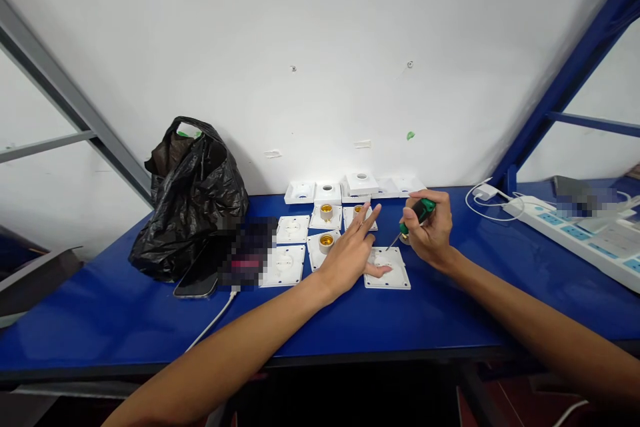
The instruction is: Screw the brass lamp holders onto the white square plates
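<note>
The right hand [431,230] grips the screwdriver [423,211], while the left hand [353,252], fingers spread, rests its thumb on the plate [395,278] on the counter [340,331] — likely light, stiff, slick plastic, best held by its edges.

The left forearm [250,340] and right forearm [530,320] are stretched forward, angled inward. The left hand [350,250] is held with fingers [368,219] extended, thumb [383,271] turned sideways; the right hand [433,230] is curled tightly.
</note>
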Tool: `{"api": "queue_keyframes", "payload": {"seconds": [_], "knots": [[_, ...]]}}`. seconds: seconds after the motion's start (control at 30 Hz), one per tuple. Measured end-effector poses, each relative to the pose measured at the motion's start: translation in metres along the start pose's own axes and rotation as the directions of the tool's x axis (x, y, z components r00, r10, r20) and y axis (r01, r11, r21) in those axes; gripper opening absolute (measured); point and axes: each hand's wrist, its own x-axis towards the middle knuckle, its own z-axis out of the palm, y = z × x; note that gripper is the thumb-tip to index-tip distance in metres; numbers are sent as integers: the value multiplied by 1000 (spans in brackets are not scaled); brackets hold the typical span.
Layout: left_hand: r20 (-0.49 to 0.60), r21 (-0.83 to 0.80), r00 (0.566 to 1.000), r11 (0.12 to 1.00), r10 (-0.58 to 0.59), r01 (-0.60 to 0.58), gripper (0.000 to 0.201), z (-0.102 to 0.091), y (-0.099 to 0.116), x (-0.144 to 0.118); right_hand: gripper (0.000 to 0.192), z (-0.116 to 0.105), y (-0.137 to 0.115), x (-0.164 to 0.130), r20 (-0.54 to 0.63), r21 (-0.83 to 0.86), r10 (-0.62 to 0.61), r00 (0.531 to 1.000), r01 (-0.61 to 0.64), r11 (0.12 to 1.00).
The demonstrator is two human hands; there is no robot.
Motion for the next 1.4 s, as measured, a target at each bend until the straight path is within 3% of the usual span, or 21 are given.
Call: {"api": "queue_keyframes", "payload": {"seconds": [0.37,0.93,1.13,1.4], "knots": [[32,16,999,999,40,-41,38,1,-5,1,21,8,-3,-1,58,-36,-43,997,45,998],[55,43,998,999,18,-21,40,1,-6,1,12,-24,24,27,-147,-106,89,985,-106,989],[41,52,999,998,17,-19,45,3,-3,1,8,-25,20,28,-140,-106,96,985,-111,988],[42,98,998,994,52,-56,21,-2,5,-5,8,-22,4,27,-48,-120,82,995,-87,989]]}}
